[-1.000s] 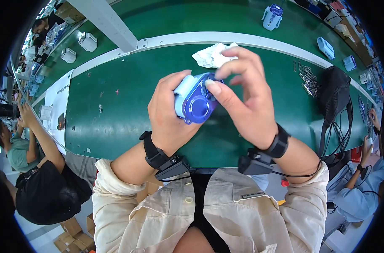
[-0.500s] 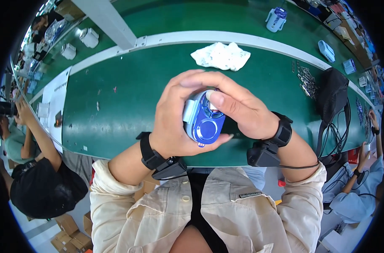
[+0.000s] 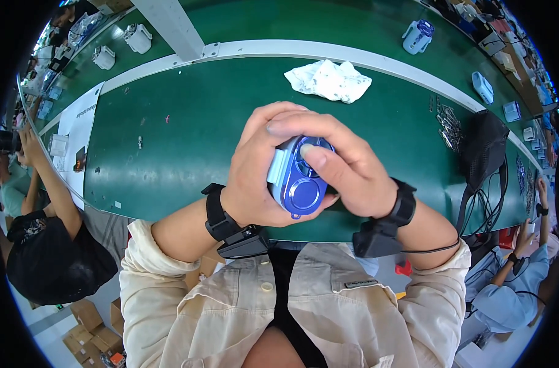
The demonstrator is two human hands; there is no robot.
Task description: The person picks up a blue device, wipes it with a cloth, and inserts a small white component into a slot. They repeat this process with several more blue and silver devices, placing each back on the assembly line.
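Observation:
A bottle with a shiny blue lid (image 3: 304, 193) and a pale blue latch (image 3: 278, 167) on its left side is held between my hands above the green table. Its top faces me; the body below the lid is mostly hidden. My left hand (image 3: 250, 168) wraps round the left and near sides, its thumb coming out beneath the lid's right edge. The right hand (image 3: 362, 172) curls over the far side, fingers overlapping the left ones. Its thumb presses on the round recessed part of the lid's far end. A small loop sticks out at the near end.
A crumpled white cloth (image 3: 330, 81) lies ahead. Small metal parts (image 3: 449, 127) are heaped at the right beside a black bag (image 3: 483, 147) with cables. Similar bottles, one with a purple lid (image 3: 418, 37), stand beyond the white rail (image 3: 261, 49). Co-workers sit left and right.
The right thumb has shifted on the lid, and the whitish bit beside it no longer shows. The bottle has turned slightly. Both hands keep their hold.

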